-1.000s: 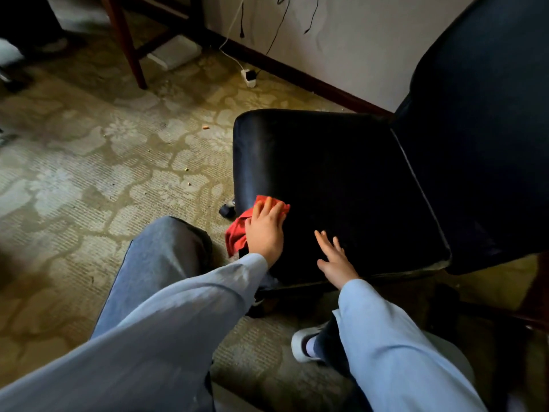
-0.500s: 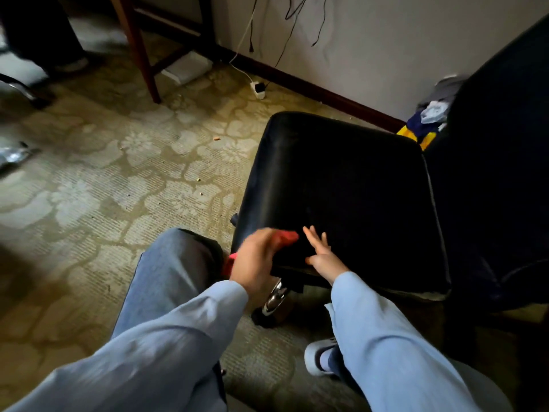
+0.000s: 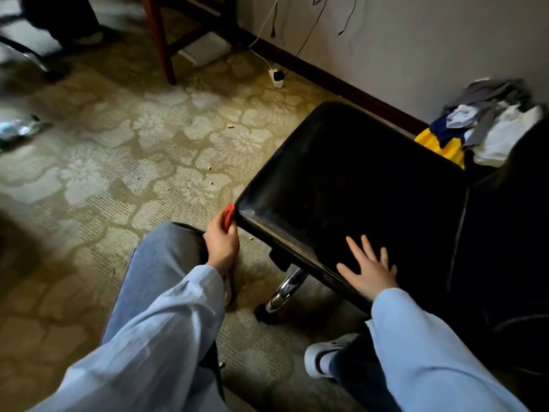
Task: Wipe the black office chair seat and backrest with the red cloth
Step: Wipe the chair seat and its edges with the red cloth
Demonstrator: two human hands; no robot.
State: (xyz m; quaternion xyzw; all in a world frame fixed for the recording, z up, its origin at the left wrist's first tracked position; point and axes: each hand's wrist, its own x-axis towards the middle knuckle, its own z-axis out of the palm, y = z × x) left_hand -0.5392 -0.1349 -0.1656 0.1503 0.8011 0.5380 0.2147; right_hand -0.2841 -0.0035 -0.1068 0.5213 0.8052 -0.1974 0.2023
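Patterned floral carpet point(image 3: 124, 162) with scattered crumbs. Wooden furniture leg point(image 3: 162, 43) at top, white flat box point(image 3: 205, 50) just beside it. White power adapter point(image 3: 276, 77) on floor, cables running up the wall point(image 3: 416, 40). Clothes pile point(image 3: 493, 123) over a yellow item point(image 3: 442, 147) at right.

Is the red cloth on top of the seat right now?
No, the left hand holds the red cloth against the seat's front corner edge, off the top surface.
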